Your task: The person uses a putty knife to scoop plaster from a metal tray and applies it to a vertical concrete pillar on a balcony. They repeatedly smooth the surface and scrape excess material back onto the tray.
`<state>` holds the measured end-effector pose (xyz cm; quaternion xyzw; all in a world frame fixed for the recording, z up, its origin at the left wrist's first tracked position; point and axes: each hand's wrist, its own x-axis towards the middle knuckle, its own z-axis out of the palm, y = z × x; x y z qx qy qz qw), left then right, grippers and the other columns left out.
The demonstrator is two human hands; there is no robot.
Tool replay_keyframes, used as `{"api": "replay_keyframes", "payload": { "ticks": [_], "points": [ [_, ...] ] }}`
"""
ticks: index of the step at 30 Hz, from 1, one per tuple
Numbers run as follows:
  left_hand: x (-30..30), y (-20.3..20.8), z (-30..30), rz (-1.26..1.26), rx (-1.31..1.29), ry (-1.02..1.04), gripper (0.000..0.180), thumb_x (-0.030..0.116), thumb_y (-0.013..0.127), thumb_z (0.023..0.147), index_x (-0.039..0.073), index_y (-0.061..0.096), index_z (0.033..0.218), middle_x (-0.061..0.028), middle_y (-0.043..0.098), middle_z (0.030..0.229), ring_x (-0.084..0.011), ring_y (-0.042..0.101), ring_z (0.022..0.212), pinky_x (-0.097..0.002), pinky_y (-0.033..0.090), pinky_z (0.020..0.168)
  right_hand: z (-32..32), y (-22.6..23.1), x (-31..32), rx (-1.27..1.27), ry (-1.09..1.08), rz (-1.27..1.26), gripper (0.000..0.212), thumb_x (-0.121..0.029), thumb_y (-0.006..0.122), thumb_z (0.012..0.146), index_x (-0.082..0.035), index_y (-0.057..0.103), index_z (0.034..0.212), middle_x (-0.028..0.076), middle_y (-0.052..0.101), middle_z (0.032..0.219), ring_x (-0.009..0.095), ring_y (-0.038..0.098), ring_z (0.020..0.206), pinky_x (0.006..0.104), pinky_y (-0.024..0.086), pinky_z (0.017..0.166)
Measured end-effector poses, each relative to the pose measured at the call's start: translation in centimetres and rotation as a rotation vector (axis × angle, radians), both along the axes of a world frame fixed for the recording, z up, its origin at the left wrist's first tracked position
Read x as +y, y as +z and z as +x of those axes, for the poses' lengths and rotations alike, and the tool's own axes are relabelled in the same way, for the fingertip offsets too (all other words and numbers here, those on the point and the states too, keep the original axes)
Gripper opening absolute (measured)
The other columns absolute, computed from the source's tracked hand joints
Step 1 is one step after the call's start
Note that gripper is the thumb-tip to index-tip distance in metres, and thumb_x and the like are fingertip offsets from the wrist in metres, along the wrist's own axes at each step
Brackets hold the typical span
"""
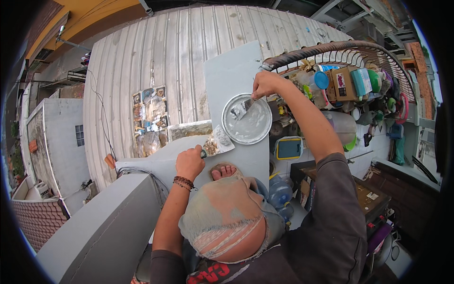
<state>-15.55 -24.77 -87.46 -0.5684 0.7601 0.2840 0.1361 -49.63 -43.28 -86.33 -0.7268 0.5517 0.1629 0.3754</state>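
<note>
A round, pale grey lid or shallow pan (263,133) lies on the grey ledge in front of me, smeared with whitish paste. Over it my right hand (267,85) grips a putty knife (245,106), whose blade reaches into the paste and carries some of it. To the left, my left hand (190,163) is closed round the dark handle of a wide scraper (214,146). A lump of white paste (221,136) sits on that scraper's blade, right beside the round pan's edge. My fingers partly hide both handles.
My bare foot (223,172) and bent knee are on the narrow ledge (231,61). Corrugated roofing (179,61) spreads ahead and left. A rusty curved railing (331,47) stands right, with boxes and household goods below. Water bottles (280,193) stand beside my knee; loose cables (142,169) lie left.
</note>
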Motion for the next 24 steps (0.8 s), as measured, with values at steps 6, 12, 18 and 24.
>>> {"api": "replay_keyframes", "payload": {
  "ticks": [6,12,18,24],
  "points": [
    [0.4,-0.6,0.6,-0.012,0.040,0.002,0.021,0.014,0.064,0.076,0.005,0.057,0.094,-0.0179,0.068,0.083,-0.0371,0.068,0.077,-0.0470,0.054,0.069,5.2,1.2,-0.9,0.162,0.307,0.030,0.025,-0.033,0.074,0.070,-0.008,0.076,0.073,0.007,0.070,0.066,0.022,0.069,0.064,0.0357,0.055,0.062],
    [1.2,-0.2,1.2,-0.053,0.119,0.039,0.021,0.015,0.065,0.075,0.006,0.055,0.092,-0.0166,0.068,0.082,-0.0369,0.067,0.075,-0.0471,0.054,0.068,-1.5,1.6,1.6,-0.080,0.012,0.033,0.028,-0.032,0.074,0.072,-0.007,0.078,0.084,0.011,0.070,0.066,0.026,0.068,0.062,0.0367,0.054,0.062],
    [0.7,-1.6,0.4,-0.041,0.094,0.004,0.022,0.015,0.065,0.074,0.006,0.055,0.092,-0.0165,0.068,0.082,-0.0372,0.067,0.076,-0.0468,0.054,0.068,-7.2,-3.2,10.1,-0.200,-0.345,-0.059,0.030,-0.033,0.074,0.077,-0.006,0.077,0.089,0.017,0.071,0.078,0.031,0.068,0.073,0.0382,0.053,0.073],
    [0.5,-1.3,0.6,-0.031,0.047,-0.009,0.022,0.015,0.065,0.075,0.006,0.056,0.094,-0.0163,0.068,0.083,-0.0367,0.068,0.076,-0.0468,0.054,0.068,-4.6,-1.3,13.4,-0.167,-0.514,-0.139,0.028,-0.034,0.073,0.080,-0.010,0.077,0.093,0.015,0.073,0.088,0.032,0.069,0.085,0.0389,0.053,0.079]
  ]
}}
